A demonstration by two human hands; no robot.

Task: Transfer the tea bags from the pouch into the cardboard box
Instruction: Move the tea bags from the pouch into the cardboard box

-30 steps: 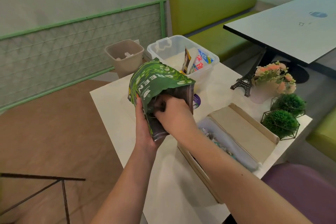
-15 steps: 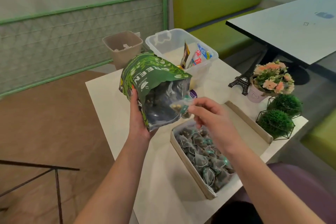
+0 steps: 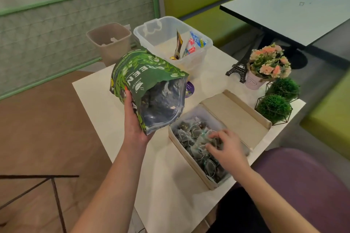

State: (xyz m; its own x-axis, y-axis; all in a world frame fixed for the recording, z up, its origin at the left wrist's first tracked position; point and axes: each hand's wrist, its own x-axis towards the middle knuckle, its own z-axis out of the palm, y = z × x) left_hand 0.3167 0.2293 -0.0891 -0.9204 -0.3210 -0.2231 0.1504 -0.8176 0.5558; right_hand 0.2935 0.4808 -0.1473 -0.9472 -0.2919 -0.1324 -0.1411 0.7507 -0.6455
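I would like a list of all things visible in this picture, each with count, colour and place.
pouch: one, green, held above the white table
cardboard box: one, beige, open, near edge
tea bags: many, dark, in the box
plastic tub: one, clear, far side, holding packets
bin: one, beige, on the floor
tower model: one, black, right side
flower pot: one, pink
ball plants: two, green, right edge
left hand: grips the pouch
right hand: on the tea bags; grip unclear

White table (image 3: 161,181), cardboard box (image 3: 189,159), clear tub (image 3: 198,56), flowerpot (image 3: 252,81), plant balls (image 3: 274,108)
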